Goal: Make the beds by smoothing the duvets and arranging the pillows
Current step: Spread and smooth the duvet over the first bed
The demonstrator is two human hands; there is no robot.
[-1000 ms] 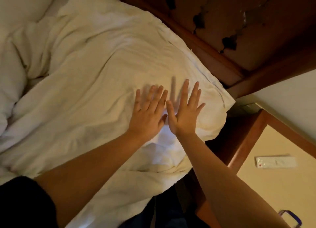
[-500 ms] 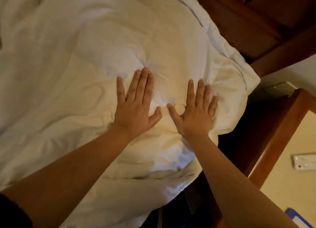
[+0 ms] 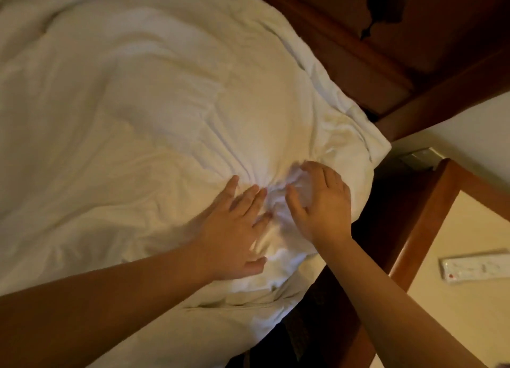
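Head view: duvet (image 3: 154,125) spread over bed, bunched ridge directly between both hands near its right corner; left hand (image 3: 234,229) flat, fingers extended, right hand (image 3: 323,205) curled, gathering the ridge, equally near.

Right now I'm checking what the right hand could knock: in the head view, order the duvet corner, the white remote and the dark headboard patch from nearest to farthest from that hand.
From the right hand:
1. Duvet corner, just up and right of it, at the bed's edge.
2. White remote, on the bedside table at the right.
3. Dark headboard patch, far up at the top.
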